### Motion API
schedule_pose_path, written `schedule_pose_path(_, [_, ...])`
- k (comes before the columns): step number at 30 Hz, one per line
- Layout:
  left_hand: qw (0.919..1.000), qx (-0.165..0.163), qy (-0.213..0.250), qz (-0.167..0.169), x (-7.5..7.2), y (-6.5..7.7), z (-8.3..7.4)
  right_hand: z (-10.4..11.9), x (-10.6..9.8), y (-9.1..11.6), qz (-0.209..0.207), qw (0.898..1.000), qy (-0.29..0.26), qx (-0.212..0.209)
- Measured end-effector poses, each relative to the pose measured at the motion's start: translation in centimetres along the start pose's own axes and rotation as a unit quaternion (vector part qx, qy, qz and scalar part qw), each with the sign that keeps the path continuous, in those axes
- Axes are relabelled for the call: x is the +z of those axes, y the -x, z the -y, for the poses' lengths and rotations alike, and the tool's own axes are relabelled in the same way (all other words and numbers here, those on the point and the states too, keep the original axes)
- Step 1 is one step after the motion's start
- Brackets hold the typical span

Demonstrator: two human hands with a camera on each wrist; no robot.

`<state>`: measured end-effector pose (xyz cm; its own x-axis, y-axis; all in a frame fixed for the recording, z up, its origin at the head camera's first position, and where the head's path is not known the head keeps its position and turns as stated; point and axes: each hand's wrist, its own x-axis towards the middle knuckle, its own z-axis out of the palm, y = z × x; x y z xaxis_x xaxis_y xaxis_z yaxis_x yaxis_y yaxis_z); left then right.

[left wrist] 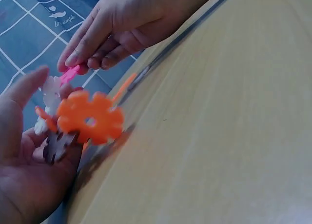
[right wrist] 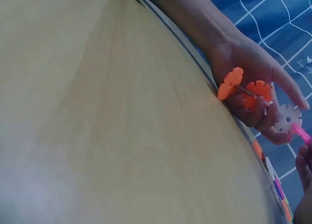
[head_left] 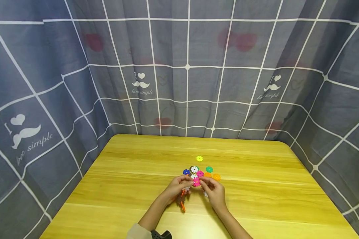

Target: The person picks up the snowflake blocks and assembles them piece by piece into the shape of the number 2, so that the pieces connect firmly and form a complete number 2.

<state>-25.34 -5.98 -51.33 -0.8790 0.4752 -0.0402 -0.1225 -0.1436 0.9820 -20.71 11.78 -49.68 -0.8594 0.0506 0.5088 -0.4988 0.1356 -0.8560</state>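
Observation:
My left hand [head_left: 174, 190] grips a joined cluster of notched flower-shaped plastic discs above the table. In the left wrist view, an orange disc [left wrist: 105, 114] faces the camera, with a brown disc [left wrist: 59, 147] below it. A white disc [right wrist: 282, 122] sits at the cluster's far end, near the left thumb and fingers. My right hand [head_left: 216, 194] pinches a bright pink disc [head_left: 196, 182], whose edge meets the white one. Whether their notches interlock cannot be made out. Part of the cluster is hidden by the left fingers.
Loose discs lie just beyond the hands: yellow [head_left: 199, 158], green [head_left: 209, 169], blue [head_left: 186, 172], white [head_left: 194, 169] and orange [head_left: 216, 177]. Another white disc [head_left: 205, 194] shows partly beside the right hand. A grey checked curtain [head_left: 170, 83] surrounds the wooden table [head_left: 122, 172].

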Motion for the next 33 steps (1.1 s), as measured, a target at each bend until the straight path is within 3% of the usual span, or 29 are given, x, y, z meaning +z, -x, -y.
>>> schedule_pose_path(5, [0.9995,-0.014,0.01,-0.026,-0.4,0.1,0.1,-1.9,-1.1,-0.2,-0.001,0.993,0.11,-0.035])
schedule_pose_path(9, [0.9979,-0.015,0.055,-0.032,-0.8,0.3,0.1,-4.7,-3.6,-0.1,0.08,0.975,0.203,-0.042])
schedule_pose_path(12, [0.9956,-0.023,0.083,-0.035,-0.7,0.3,0.0,-5.0,-5.1,0.2,0.159,0.958,0.235,-0.027])
schedule_pose_path(14, [0.9947,-0.028,0.089,-0.042,-0.6,0.3,0.0,-5.1,-5.4,0.3,0.176,0.953,0.247,-0.024])
schedule_pose_path(16, [0.9949,-0.028,0.085,-0.047,-0.5,0.2,0.0,-5.2,-5.3,0.2,0.167,0.956,0.239,-0.023])
schedule_pose_path(19, [0.9969,-0.018,0.063,-0.044,-0.5,0.2,0.1,-5.2,-4.7,0.2,0.127,0.972,0.198,-0.015])
schedule_pose_path(23, [0.9992,-0.004,0.027,-0.031,-0.3,0.3,0.2,-4.7,-3.1,0.6,0.094,0.994,0.052,0.008])
schedule_pose_path(27, [0.9997,0.003,0.003,-0.025,-0.3,0.2,0.3,-3.0,-1.6,0.7,0.072,0.996,-0.043,0.011])
schedule_pose_path(33, [0.9997,0.005,-0.005,-0.022,-0.1,0.0,0.2,-0.9,-0.6,0.7,0.047,0.998,-0.033,-0.001])
